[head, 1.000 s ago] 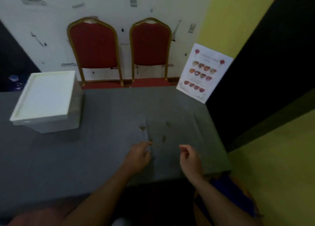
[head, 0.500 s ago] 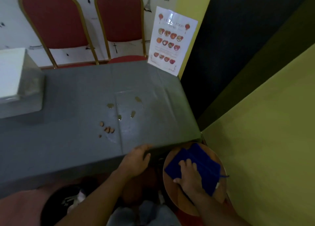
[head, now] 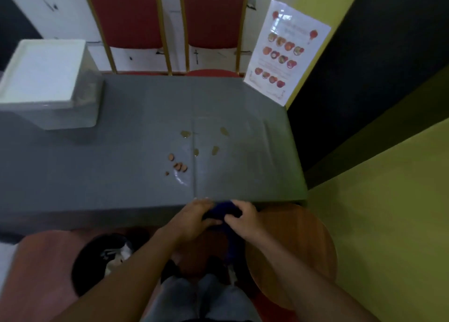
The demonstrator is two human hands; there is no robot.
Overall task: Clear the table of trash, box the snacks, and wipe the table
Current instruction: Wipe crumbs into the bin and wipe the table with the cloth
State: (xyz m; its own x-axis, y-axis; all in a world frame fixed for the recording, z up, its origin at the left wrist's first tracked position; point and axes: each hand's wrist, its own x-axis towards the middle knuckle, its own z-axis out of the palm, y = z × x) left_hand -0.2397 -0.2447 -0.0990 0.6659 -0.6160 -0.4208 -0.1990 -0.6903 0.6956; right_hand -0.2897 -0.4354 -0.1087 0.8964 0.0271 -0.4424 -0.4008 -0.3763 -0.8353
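A dark blue cloth [head: 222,212] is bunched between my two hands just below the near edge of the grey table [head: 97,171]. My left hand [head: 194,218] grips its left side and my right hand [head: 243,217] grips its right side; part of the cloth hangs down between my arms. On the tabletop lie several small brown crumbs [head: 179,166] and several yellowish wet spots [head: 185,134]. A white box with its lid on [head: 46,83] stands at the table's left.
A round wooden stool [head: 298,244] stands at my right, beneath the table corner. A black bin [head: 97,261] with trash sits on the floor at left. Two red chairs [head: 170,22] stand behind the table, and a laminated menu sheet [head: 286,52] leans at the far right corner.
My right hand has lifted the blue cloth off the wooden stool up to the table edge. My left hand has left the table edge and joined it on the cloth.
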